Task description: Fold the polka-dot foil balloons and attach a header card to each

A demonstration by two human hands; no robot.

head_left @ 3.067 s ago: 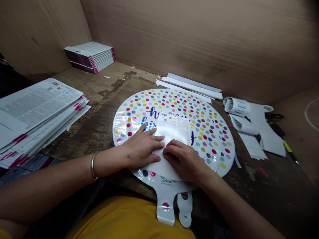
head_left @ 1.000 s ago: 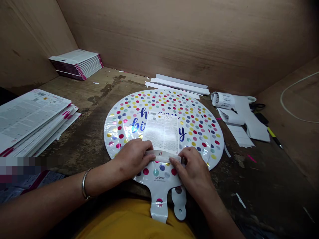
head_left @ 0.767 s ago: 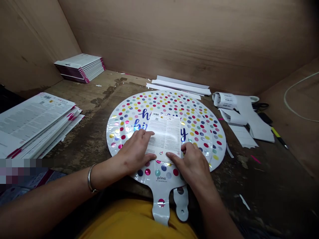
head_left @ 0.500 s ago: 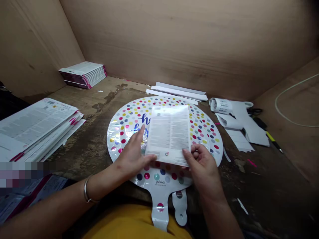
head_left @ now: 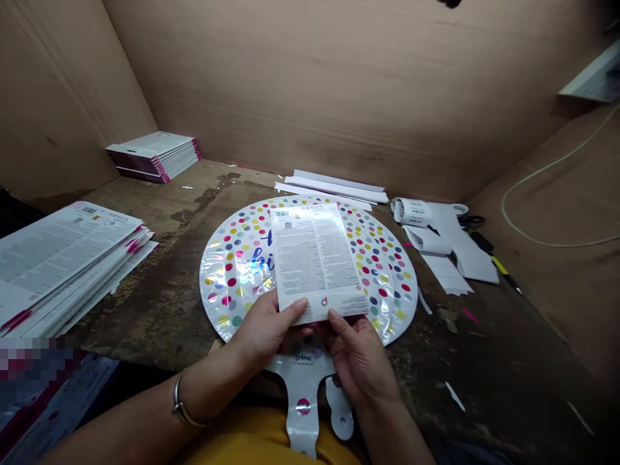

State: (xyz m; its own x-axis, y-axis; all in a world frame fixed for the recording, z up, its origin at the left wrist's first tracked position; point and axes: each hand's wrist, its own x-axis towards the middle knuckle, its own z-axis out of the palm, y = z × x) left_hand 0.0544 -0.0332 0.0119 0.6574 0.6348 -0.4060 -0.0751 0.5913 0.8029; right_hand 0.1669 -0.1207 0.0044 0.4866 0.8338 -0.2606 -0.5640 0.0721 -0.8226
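Note:
A flat white packet [head_left: 314,261] printed with small text is held up above the table by its near edge. My left hand [head_left: 264,332] pinches its lower left corner and my right hand [head_left: 356,352] pinches its lower right part. Under it lie round foil balloons [head_left: 232,258] with coloured dots and blue lettering, stacked flat on the wooden table [head_left: 165,310]. Their white necks [head_left: 303,403] reach over the near edge toward my yellow shirt.
A thick pile of printed sheets [head_left: 62,258] lies at the left, a smaller stack [head_left: 152,154] at the back left. White card strips [head_left: 334,184] lie behind the balloons. Label rolls and backing paper [head_left: 436,229], a pen [head_left: 506,274] and a cable [head_left: 547,194] are at the right.
Both hands folded and pressed the packet's near end on the balloon, then lifted it off. It is now held up by its near edge and looks larger.

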